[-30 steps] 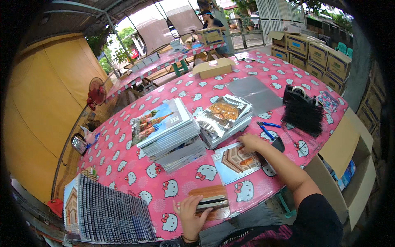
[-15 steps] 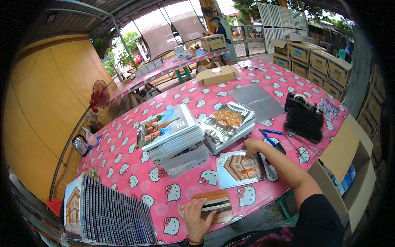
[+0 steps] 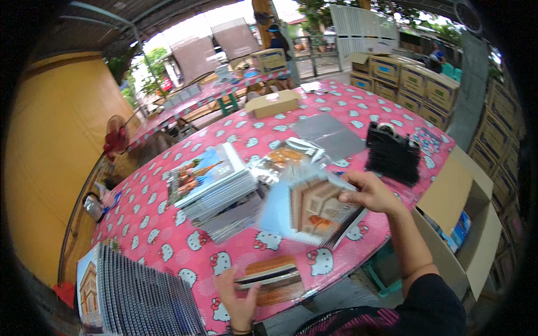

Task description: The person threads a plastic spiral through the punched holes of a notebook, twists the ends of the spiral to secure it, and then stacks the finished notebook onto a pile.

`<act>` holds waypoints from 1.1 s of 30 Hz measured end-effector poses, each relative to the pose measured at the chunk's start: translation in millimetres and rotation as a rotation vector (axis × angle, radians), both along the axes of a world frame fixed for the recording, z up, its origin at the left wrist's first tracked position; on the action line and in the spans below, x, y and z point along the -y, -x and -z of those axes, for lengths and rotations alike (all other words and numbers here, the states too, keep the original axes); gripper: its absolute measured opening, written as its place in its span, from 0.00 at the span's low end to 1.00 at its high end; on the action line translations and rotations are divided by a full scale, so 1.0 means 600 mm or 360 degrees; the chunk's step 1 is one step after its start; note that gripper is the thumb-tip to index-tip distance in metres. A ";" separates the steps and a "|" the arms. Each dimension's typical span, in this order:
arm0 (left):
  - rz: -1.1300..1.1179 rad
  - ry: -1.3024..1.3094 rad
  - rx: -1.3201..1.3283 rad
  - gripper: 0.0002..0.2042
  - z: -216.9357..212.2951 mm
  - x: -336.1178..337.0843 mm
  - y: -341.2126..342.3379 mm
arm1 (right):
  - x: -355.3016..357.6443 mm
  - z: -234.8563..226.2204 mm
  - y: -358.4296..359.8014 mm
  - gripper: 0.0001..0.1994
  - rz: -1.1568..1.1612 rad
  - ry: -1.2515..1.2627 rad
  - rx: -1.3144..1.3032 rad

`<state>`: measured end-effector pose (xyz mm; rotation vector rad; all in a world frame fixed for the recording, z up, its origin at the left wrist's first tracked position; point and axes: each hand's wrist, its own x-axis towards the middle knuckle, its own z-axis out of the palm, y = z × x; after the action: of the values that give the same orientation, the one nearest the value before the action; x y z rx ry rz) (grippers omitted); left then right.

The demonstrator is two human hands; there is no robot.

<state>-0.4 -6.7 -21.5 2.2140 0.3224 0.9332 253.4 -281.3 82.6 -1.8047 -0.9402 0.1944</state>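
Note:
My right hand (image 3: 371, 193) grips the edge of a booklet (image 3: 308, 210) with a stone arch on its cover, lifted off the table and blurred by motion. Fingers apart and holding nothing, my left hand (image 3: 238, 299) is beside a brown wooden block with a dark and silvery strip across it (image 3: 274, 284), near the table's front edge. Behind the raised booklet lies a shorter pile of booklets (image 3: 291, 154), partly covered by it. A taller stack of booklets (image 3: 210, 182) with a domed building on top stands to the left.
Many spiral-bound books (image 3: 143, 297) stand in a row at the front left. Black binding coils (image 3: 395, 162) and a grey sheet (image 3: 328, 137) lie to the right and back. An open carton (image 3: 476, 224) stands beside the table's right edge. A person (image 3: 277, 42) is at the far table.
My right hand has picked the arch booklet up off the table and tilted it. My left hand has come off the wooden block and its fingers have spread. The view has shifted.

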 end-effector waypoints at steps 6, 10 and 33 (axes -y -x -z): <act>0.0311 -0.0011 0.0485 0.46 -0.065 0.001 -0.060 | -0.110 0.132 0.045 0.24 -0.0927 -0.0645 -0.1238; 0.0747 0.0785 0.0630 0.30 -0.080 -0.044 -0.071 | -0.185 0.184 0.141 0.24 -0.1298 -0.0375 -0.2059; 0.0263 0.0795 0.0527 0.32 -0.015 -0.113 0.052 | -0.146 0.221 0.188 0.16 -0.0078 -0.0438 -0.0141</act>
<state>-31.6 60.8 -12.4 1.5785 0.1866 0.9838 140.4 -193.5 -49.7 -1.5098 -0.9020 0.1658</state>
